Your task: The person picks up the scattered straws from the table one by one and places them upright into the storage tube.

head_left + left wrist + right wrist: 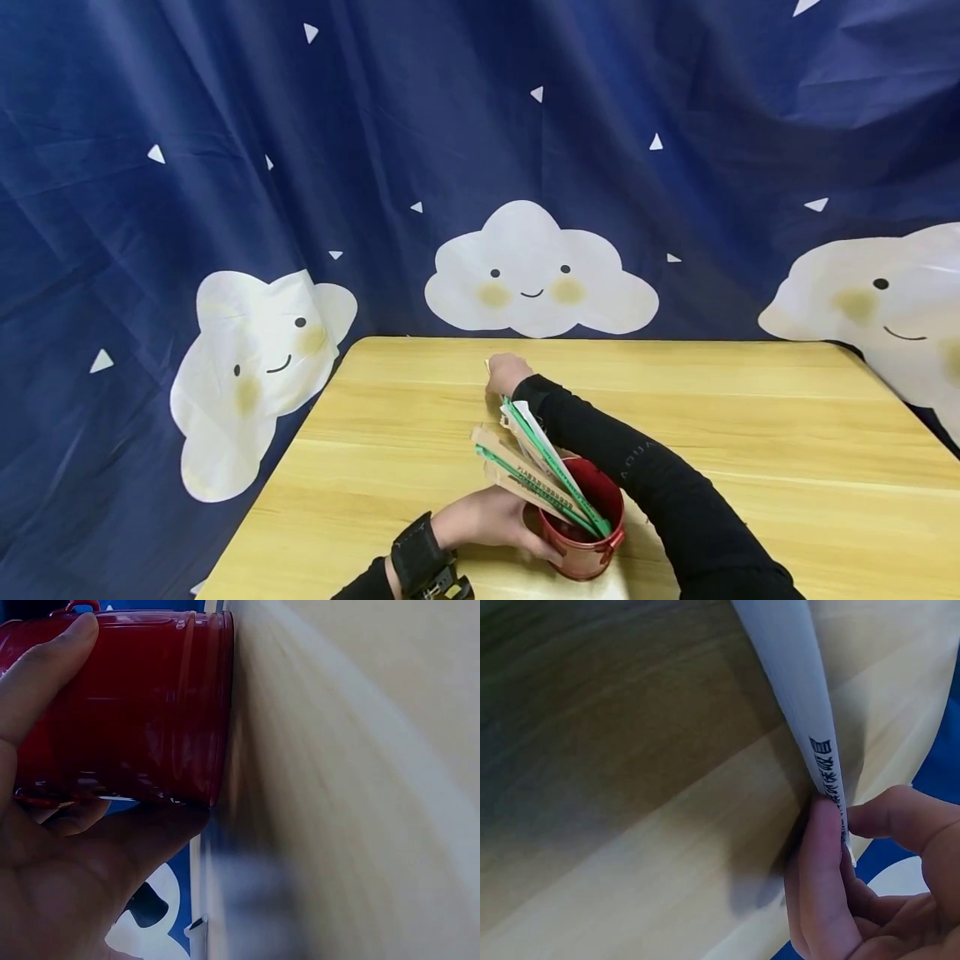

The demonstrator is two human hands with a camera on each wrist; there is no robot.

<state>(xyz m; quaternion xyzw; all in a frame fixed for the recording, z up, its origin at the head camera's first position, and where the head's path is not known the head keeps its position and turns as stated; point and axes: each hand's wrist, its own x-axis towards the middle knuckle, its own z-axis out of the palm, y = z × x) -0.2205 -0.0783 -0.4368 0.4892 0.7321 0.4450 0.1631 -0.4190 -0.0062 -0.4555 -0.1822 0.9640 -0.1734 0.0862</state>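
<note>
My left hand [495,521] grips the side of a small red metal bucket [588,560], its thumb along the wall in the left wrist view. The bucket stands upright on the table. Several slim packets lean out of it to the left: brown paper-wrapped straws [525,475] with dark print, green ones [558,461] and a white one. Farther back, my right hand [507,372] pinches a white paper-wrapped straw [795,682] with black printed characters between thumb and fingers, just over the tabletop. In the head view, that hand hides most of this straw.
The light wooden table [405,417] reaches back to a dark blue curtain [450,100] with smiling white clouds [540,250]. My right forearm [660,475] crosses above the table, just right of the bucket.
</note>
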